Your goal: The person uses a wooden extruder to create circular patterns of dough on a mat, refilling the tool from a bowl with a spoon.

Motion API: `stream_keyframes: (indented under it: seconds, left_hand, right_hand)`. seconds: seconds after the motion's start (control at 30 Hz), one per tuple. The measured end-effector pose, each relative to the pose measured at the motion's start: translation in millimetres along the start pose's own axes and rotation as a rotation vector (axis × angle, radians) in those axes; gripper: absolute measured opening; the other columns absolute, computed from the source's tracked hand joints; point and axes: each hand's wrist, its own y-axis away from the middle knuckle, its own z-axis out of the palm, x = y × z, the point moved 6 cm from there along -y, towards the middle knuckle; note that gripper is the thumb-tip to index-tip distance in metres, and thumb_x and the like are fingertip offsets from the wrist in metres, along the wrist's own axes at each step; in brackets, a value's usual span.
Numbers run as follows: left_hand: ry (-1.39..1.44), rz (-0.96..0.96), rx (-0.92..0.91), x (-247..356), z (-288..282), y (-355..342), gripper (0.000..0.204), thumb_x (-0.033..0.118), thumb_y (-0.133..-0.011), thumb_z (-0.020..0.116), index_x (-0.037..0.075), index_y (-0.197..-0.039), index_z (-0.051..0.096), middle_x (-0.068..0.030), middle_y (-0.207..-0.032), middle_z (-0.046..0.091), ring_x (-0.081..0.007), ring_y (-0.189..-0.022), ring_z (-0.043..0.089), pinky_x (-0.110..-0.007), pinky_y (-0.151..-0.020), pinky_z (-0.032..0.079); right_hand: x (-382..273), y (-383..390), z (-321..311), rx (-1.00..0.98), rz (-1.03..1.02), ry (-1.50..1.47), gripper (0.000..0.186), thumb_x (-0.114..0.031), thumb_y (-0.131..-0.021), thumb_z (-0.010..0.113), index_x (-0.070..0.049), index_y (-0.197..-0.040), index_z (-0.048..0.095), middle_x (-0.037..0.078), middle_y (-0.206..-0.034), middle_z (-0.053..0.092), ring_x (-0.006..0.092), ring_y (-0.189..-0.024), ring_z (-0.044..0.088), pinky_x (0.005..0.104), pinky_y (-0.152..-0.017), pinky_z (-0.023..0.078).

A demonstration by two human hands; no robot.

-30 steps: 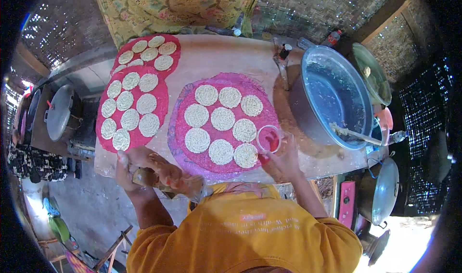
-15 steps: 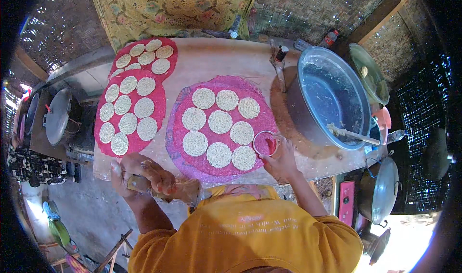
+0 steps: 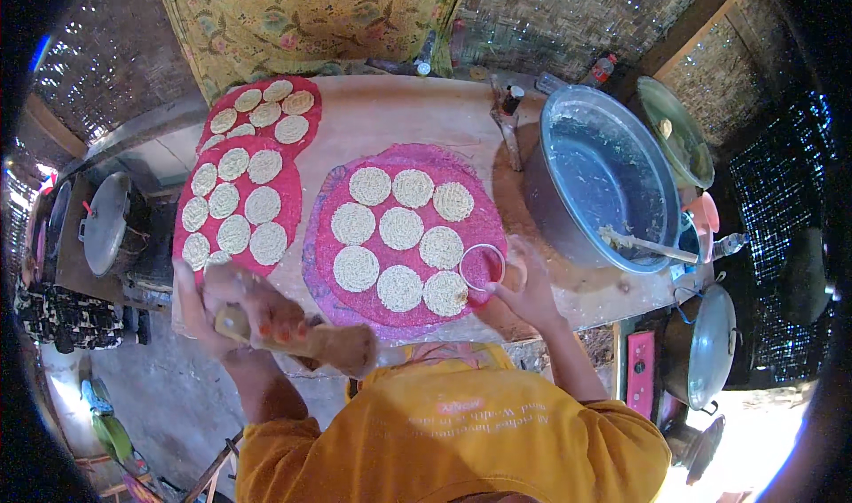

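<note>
My left hand [image 3: 257, 306], at the table's near left edge, is closed round a brown, club-shaped tool [image 3: 342, 347]. Motion blurs hand and tool, so I cannot make out the tool's exact kind. My right hand [image 3: 537, 294] has its thumb against a thin, pale ring [image 3: 482, 267], with the fingers bent at its right side. This ring rests at the right edge of a round pink mesh cloth [image 3: 377, 306]. Several flat, pale, textured dough discs [image 3: 401, 228] lie on that cloth, one close beside the ring.
More discs cover two pink cloths [image 3: 288, 192] on the table's left. A big blue basin [image 3: 546, 184] holding a stick [image 3: 652, 246] stands at the right, with a green basin [image 3: 701, 161] behind. A forked wooden piece [image 3: 508, 135] lies nearby. Lidded pots [image 3: 106, 223] flank the table.
My left hand and its tool have moved up and to the left, now covering part of the left cloth's near discs. My right hand stays by the ring, with its fingers shifted slightly upward.
</note>
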Motion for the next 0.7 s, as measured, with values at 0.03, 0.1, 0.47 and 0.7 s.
stream_keyframes:
  seconds: [0.03, 0.1, 0.47, 0.7]
  left_hand:
    - [0.149, -0.088, -0.192, -6.1, 18.6, -13.2, 0.063, 0.053, -0.093, 0.023, 0.005, -0.064, 0.052, -0.0111, -0.062, 0.055, -0.0214, -0.052, 0.053, -0.033, -0.051, 0.044]
    - [0.611, -0.337, -0.733, -24.6, 60.2, -17.8, 0.074, 0.061, -0.09, 0.018, 0.0, -0.069, 0.054, -0.0165, -0.066, 0.057, -0.0262, -0.058, 0.054, -0.037, -0.056, 0.047]
    - [-0.865, 0.12, -0.567, -97.4, 72.0, -68.0, 0.036, 0.034, -0.09, 0.048, 0.004, -0.104, 0.06, -0.0167, -0.098, 0.061, -0.0251, -0.094, 0.059, -0.038, -0.08, 0.046]
    - [-1.734, -0.014, -0.334, -176.1, -69.4, -32.2, 0.027, 0.031, -0.079, 0.059, 0.005, -0.087, 0.062, -0.0177, -0.085, 0.063, -0.0343, -0.081, 0.061, -0.048, -0.072, 0.045]
  right_hand:
    - [-4.4, 1.0, 4.4, -0.133, 0.048, -0.342, 0.085, -0.043, -0.062, 0.078, 0.0, -0.125, 0.041, 0.018, -0.12, 0.049, 0.03, -0.116, 0.045, 0.0413, -0.101, 0.032]
    - [-31.6, 10.5, 25.0, -0.412, -0.039, -0.401, 0.089, -0.047, -0.063, 0.077, 0.0, -0.127, 0.039, 0.017, -0.122, 0.049, 0.0277, -0.117, 0.045, 0.0399, -0.101, 0.032]
    - [81.2, 70.9, 46.9, -0.567, 0.527, -1.339, 0.082, -0.047, -0.071, 0.069, -0.005, -0.132, 0.035, 0.019, -0.121, 0.048, 0.0301, -0.109, 0.049, 0.0459, -0.091, 0.041]
    - [16.3, 34.2, -32.2, -0.379, 0.002, -1.265, 0.074, -0.054, -0.071, 0.064, -0.011, -0.126, 0.04, 0.011, -0.094, 0.05, 0.0233, -0.081, 0.047, 0.0357, -0.067, 0.036]
